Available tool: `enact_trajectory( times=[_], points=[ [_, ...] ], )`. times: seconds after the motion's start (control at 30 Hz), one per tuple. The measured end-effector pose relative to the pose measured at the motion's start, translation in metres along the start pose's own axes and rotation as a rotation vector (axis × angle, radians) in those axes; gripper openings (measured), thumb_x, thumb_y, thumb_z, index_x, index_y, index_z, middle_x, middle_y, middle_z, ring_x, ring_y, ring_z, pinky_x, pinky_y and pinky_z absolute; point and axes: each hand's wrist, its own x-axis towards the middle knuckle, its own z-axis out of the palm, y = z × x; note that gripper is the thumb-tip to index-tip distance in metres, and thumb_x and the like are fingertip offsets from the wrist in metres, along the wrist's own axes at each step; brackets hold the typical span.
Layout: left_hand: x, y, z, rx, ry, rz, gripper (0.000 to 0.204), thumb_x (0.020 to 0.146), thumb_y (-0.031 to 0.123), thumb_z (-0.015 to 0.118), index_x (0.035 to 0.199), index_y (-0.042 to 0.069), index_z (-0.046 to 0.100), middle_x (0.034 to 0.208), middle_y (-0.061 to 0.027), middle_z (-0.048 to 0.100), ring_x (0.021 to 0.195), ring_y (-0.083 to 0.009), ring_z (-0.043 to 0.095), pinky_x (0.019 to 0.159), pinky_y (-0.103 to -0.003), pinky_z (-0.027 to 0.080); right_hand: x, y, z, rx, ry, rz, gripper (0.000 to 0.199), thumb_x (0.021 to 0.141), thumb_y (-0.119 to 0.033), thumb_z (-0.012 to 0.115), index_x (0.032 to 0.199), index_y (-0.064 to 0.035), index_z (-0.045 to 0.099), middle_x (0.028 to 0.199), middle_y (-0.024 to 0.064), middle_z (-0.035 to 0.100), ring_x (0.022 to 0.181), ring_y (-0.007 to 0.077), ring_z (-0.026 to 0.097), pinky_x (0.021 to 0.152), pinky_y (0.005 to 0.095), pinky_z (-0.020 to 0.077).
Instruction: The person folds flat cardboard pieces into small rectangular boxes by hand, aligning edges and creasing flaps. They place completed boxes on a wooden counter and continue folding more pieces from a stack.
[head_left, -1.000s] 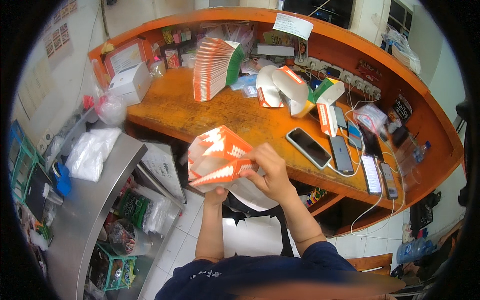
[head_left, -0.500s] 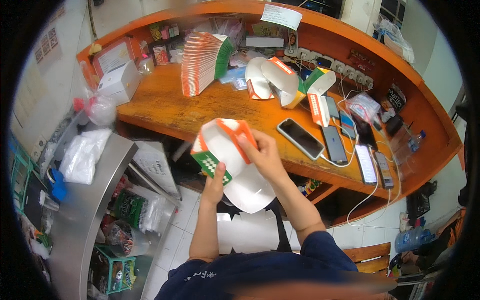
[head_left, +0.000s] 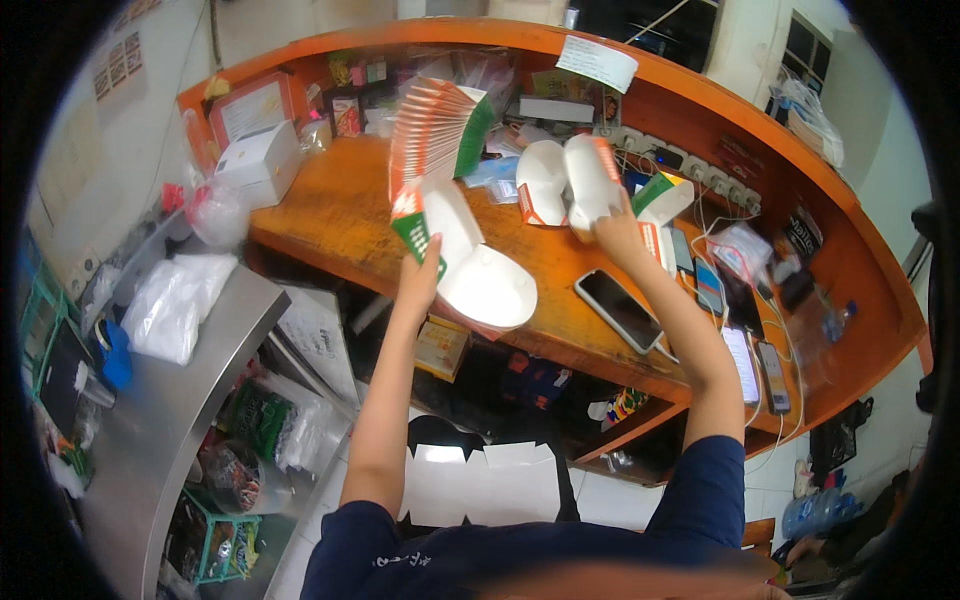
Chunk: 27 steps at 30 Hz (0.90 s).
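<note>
My left hand (head_left: 424, 275) grips a paper food box (head_left: 490, 285) by its green and orange side. The box is folded into shape and hangs over the desk's front edge, its white inside facing up and its lid spread out. My right hand (head_left: 622, 236) is at another white-and-orange paper food box (head_left: 592, 178) on the desk, fingers on its near right side. Beside that one stand a folded box (head_left: 541, 180) to the left and a green-and-orange box (head_left: 664, 203) to the right. A fanned stack of flat box blanks (head_left: 432, 135) stands behind my left hand.
Several phones, one of them a dark-screened phone (head_left: 618, 310), lie on the right of the wooden desk (head_left: 330, 205) among charging cables. White cut card sheets (head_left: 480, 485) rest on my lap. A steel counter (head_left: 205, 350) with a plastic bag pack (head_left: 180, 305) stands at left.
My left hand has carried its box forward to the desk edge, and its lid has swung to the right. My right hand has let go of it and reached to a box on the desk, which now tilts up.
</note>
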Motion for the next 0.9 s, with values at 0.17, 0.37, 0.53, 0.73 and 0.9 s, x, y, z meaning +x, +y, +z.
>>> enact_trajectory(
  times=[0.17,0.37,0.53,0.73,0.9],
  points=[
    [0.029,-0.021,0.009,-0.200,-0.067,0.052,0.046,0.095,0.039,0.052,0.109,-0.004,0.059,0.095,-0.0080,0.062,0.087,-0.0134,0.055,0.079,-0.029,0.044,-0.038,-0.057,-0.076,0.904,0.638,-0.230,0.024,0.083,-0.011,0.063,0.107,-0.0130,0.065,0.102,0.0069,0.068,0.101,0.0233,0.062,0.099,0.0465,0.0338],
    [0.046,-0.038,0.005,-0.287,-0.208,-0.102,0.057,0.098,0.044,0.043,0.134,0.000,0.040,0.129,-0.0126,0.052,0.114,-0.0204,0.051,0.095,-0.035,0.042,-0.063,-0.107,-0.102,0.744,0.244,-0.520,0.033,0.089,-0.025,0.059,0.118,-0.0108,0.059,0.107,0.0114,0.065,0.108,0.0272,0.059,0.086,0.0390,0.0404],
    [0.035,-0.053,0.013,-0.794,-0.284,-0.068,0.065,0.092,0.045,0.057,0.135,0.000,0.038,0.126,-0.0092,0.053,0.113,-0.0192,0.051,0.096,-0.034,0.040,-0.062,-0.114,-0.095,0.887,0.164,-0.539,0.059,0.084,-0.052,0.059,0.120,-0.0064,0.057,0.097,0.0160,0.065,0.104,0.0333,0.059,0.090,0.0451,0.0378],
    [0.029,-0.046,0.025,-0.396,-0.060,0.063,0.044,0.088,0.036,0.066,0.109,-0.002,0.057,0.099,-0.0057,0.063,0.088,-0.0142,0.059,0.077,-0.028,0.046,-0.072,-0.128,-0.088,0.867,0.367,-0.470,0.073,0.072,-0.066,0.064,0.112,-0.0055,0.060,0.089,0.0152,0.066,0.093,0.0333,0.062,0.095,0.0499,0.0350],
    [0.039,-0.035,0.035,-0.424,0.085,0.054,0.037,0.095,0.030,0.058,0.104,-0.006,0.060,0.092,-0.0069,0.064,0.080,-0.0134,0.058,0.071,-0.029,0.046,-0.066,-0.108,-0.080,1.161,0.513,-0.297,0.059,0.074,-0.054,0.071,0.107,-0.0062,0.061,0.094,0.0140,0.066,0.097,0.0325,0.060,0.096,0.0495,0.0355]
  ],
)
